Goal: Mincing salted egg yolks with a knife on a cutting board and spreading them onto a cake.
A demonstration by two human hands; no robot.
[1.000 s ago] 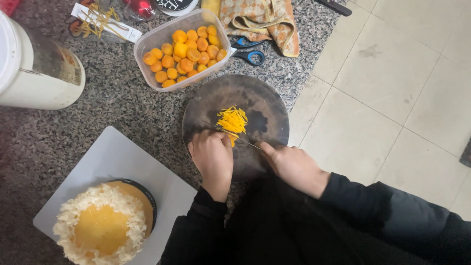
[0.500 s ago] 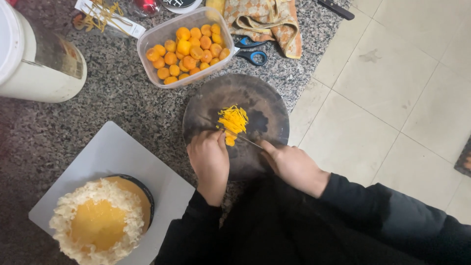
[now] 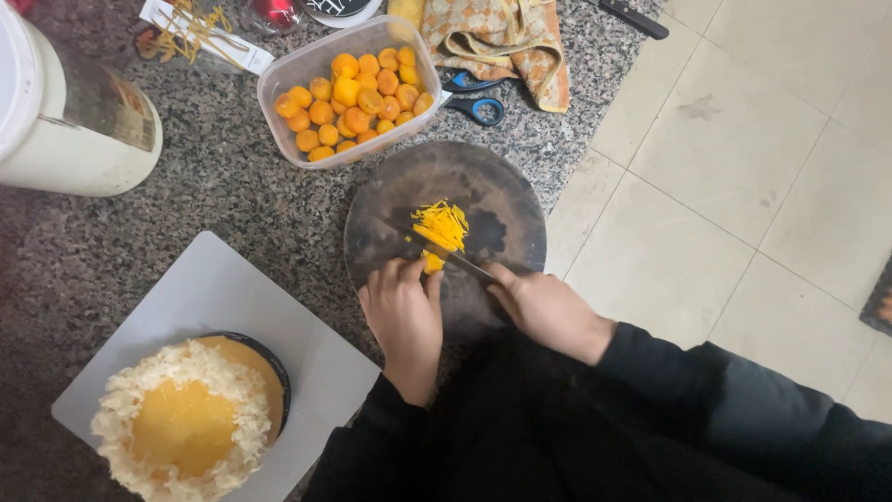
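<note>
Centre frame: your left hand pinned orange fruit piece on round dark board, fingers curled. Right hand closed around knife. Risk, judged: blade touching fingertips could nick them; shreds slippery.

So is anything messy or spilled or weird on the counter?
Nothing is spilled. The orange shreds sit in a neat pile on the round board, and the fruits stay inside their tub. Only the cloth lies crumpled, partly covering the blue scissors.
</note>
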